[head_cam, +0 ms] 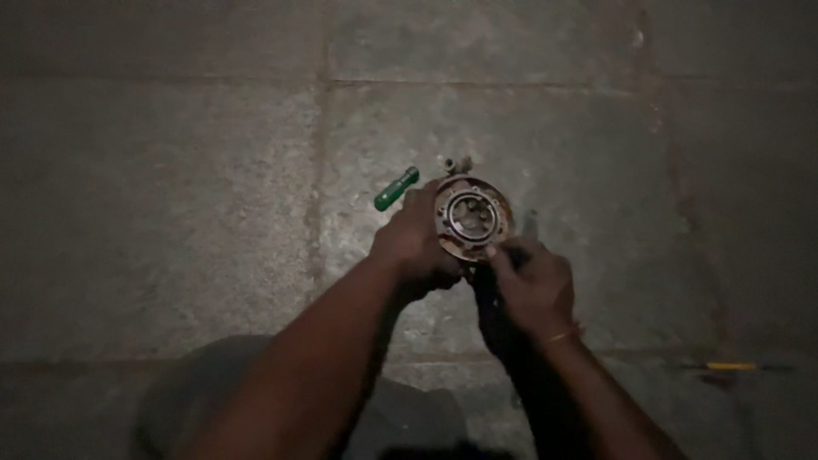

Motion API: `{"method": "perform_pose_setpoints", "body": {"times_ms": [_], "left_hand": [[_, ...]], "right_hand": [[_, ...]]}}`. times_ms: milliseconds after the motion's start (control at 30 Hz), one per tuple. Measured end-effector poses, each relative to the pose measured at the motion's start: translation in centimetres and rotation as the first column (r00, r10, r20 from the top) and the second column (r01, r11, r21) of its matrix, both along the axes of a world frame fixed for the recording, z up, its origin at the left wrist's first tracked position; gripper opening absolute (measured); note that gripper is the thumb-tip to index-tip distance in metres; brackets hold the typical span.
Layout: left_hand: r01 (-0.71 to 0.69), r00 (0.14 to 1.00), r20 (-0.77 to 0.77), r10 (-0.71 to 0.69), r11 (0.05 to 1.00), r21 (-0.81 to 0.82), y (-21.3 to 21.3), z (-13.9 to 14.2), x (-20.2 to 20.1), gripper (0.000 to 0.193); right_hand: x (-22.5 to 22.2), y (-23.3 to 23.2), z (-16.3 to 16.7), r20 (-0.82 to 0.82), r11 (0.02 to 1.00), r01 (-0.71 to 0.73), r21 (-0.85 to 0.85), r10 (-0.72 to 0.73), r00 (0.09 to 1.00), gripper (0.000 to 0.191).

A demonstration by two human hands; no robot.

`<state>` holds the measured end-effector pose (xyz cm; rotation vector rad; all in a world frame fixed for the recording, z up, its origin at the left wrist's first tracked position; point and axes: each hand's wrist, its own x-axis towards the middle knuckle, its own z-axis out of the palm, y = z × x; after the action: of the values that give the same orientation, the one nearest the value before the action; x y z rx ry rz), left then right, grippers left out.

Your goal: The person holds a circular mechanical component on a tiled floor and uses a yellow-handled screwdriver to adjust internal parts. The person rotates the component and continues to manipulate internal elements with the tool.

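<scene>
We steady the round metal part [471, 217] in our left hand [415, 247], grip closed on its rim; right hand [532, 285] pinches a tool at its edge. Judged mid-disassembly; next needs firm bracing.

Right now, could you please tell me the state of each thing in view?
Round rusty metal part: face up, held on the floor.
Left hand: gripping the part's left edge.
Right hand: fingers at its lower rim.
Green-handled screwdriver: lying untouched.
Yellow-handled tool: lying untouched.

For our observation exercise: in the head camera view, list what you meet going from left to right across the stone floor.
Green-handled tool → left hand → round rusty metal part → right hand → yellow-handled tool at the far right.
</scene>
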<state>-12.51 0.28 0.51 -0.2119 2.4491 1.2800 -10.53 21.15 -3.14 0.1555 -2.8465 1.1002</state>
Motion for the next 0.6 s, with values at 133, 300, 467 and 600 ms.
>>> {"method": "perform_pose_setpoints", "body": {"times_ms": [133,300,467,600], "left_hand": [[0.025,0.998,-0.064,-0.029,0.998,-0.055,0.0,-0.2,0.3,0.115],[0.051,0.991,-0.119,-0.054,0.998,-0.033,-0.3,-0.7,-0.3,0.118],[0.041,0.996,-0.075,-0.047,0.996,-0.078,-0.1,-1.2,0.3,0.114],[0.043,0.990,-0.130,-0.059,0.992,-0.121,-0.1,-0.9,0.5,0.108]], "right_hand": [[0.2,-0.9,0.1,0.030,0.994,-0.036,-0.105,0.039,0.999,0.027],[0.1,-1.0,0.4,0.098,0.967,0.079,-0.243,-0.056,0.994,0.027],[-0.1,-2.6,-0.6,0.034,0.980,-0.034,-0.195,0.042,0.999,0.027],[-0.5,-3.1,-0.3,0.007,0.993,-0.100,-0.068,0.100,0.995,0.028]]}}
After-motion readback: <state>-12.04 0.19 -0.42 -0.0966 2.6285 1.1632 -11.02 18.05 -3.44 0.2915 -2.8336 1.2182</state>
